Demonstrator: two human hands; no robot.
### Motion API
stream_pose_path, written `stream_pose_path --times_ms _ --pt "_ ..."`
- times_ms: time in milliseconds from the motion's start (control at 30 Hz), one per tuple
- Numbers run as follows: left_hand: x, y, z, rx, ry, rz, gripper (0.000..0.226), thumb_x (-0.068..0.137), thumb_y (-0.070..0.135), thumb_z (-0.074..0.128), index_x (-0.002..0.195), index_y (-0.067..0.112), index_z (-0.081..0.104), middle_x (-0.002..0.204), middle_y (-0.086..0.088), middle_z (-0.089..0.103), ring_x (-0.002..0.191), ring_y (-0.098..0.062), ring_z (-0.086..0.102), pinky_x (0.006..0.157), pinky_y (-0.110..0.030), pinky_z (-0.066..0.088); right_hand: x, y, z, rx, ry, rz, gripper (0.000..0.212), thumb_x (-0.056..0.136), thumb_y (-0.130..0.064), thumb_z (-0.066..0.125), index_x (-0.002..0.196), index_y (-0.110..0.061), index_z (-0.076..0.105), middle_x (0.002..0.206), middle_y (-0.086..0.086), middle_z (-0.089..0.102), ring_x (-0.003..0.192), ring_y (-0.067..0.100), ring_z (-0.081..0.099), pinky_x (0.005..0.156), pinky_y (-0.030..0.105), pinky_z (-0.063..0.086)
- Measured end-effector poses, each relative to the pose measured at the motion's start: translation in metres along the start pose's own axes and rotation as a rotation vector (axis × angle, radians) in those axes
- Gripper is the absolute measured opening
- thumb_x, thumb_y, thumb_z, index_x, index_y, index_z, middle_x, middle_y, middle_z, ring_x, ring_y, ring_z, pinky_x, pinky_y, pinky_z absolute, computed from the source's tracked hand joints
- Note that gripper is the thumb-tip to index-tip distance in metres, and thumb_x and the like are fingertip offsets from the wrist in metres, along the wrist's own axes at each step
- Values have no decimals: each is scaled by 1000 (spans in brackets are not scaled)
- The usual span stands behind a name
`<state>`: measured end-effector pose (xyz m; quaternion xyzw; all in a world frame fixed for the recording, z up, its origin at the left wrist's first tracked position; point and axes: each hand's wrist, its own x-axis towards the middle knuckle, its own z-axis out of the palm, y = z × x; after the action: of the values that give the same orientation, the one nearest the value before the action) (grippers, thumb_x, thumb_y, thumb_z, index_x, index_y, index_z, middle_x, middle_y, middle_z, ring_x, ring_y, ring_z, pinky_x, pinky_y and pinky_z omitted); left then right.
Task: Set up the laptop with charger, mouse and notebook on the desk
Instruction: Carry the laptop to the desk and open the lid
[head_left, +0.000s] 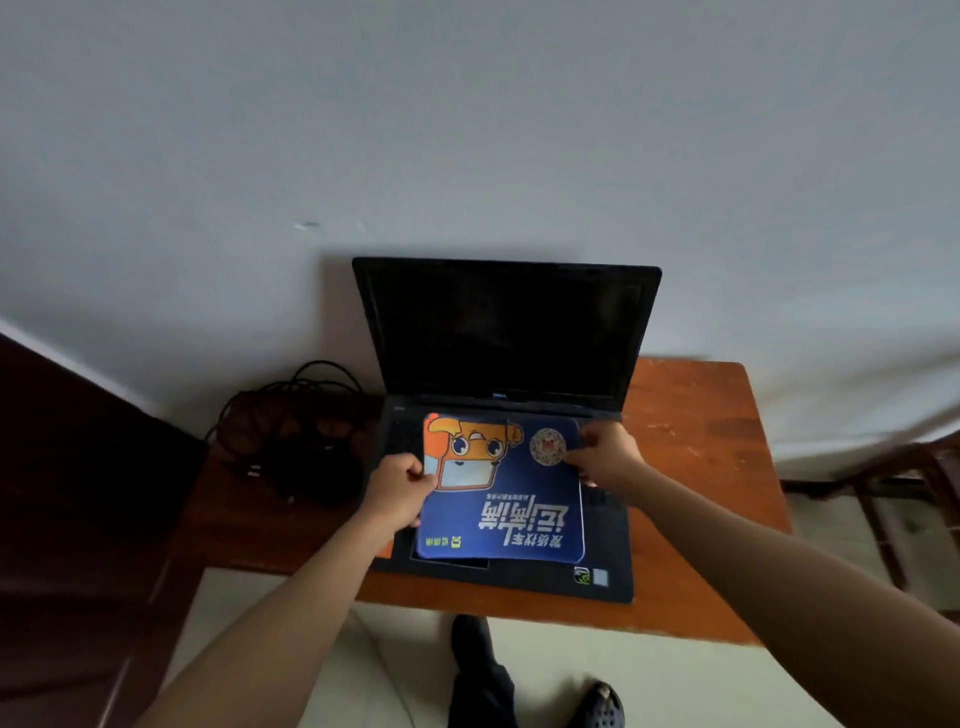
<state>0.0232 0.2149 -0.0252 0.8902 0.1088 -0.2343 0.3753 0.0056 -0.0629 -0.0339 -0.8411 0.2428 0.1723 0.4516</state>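
Charger cable (291, 431): thin black cord in a loose tangled heap on the left end of the desk, too dark to tell the plug from the brick.
Desk (696, 415): small, smooth orange-brown wood, set against a pale wall.
Left hand (397, 486): fingers curled shut, pinching the left edge of the mouse pad.
Mouse pad (511, 514): flat, soft-looking blue rectangle with rounded corners, an orange cartoon face and white characters, lying over the keyboard.
Laptop (506, 332): black, matte, lid upright, screen dark, at the desk's centre.
Right hand (605, 452): closed, gripping the pad's far right corner.
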Motion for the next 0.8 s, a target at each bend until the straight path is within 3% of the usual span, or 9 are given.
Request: stream_pose_path --times_ms 167,300,400,467,567,800 --pt "31 -15 -1 119 -56 3 23 89 14 64 71 13 50 74 -6 60 60 -16 61 45 -28 52 19 -3 30 -167 71 67 15 83 -25 72 93 -14 70 95 11 71 80 26 63 63 33 49" --pt "51 -22 -8 267 -94 64 11 87 17 64 81 9 60 81 -9 67 73 -25 67 69 -44 58 23 4 34 -254 102 114 23 81 -31 70 100 -19 70 98 9 71 88 31 65 72 38 55" --pt "67 -30 -20 382 32 71 8 89 24 60 87 16 62 95 -5 66 88 -25 64 72 -37 53 20 19 26 -320 257 155 28 83 -30 64 108 -20 64 106 11 67 95 34 62 72 36 50" --pt "78 -35 -29 399 117 52 19 91 26 57 106 15 60 112 -9 59 100 -29 61 76 -38 52 18 34 17 -334 362 219 35 85 -32 61 117 -18 57 116 12 59 105 35 56 77 38 46" --pt "87 -39 -32 370 123 -42 37 94 28 53 126 10 49 126 -15 53 110 -36 57 82 -43 48 15 51 11 -287 368 350 46 90 -40 55 128 -16 48 123 15 55 111 37 54 82 40 44" --pt "96 -39 -13 431 126 -138 46 98 38 43 125 2 46 125 -21 53 109 -41 57 78 -43 45 24 47 34 -276 300 450 52 93 -53 46 121 -10 43 121 22 54 111 41 55 88 43 43"
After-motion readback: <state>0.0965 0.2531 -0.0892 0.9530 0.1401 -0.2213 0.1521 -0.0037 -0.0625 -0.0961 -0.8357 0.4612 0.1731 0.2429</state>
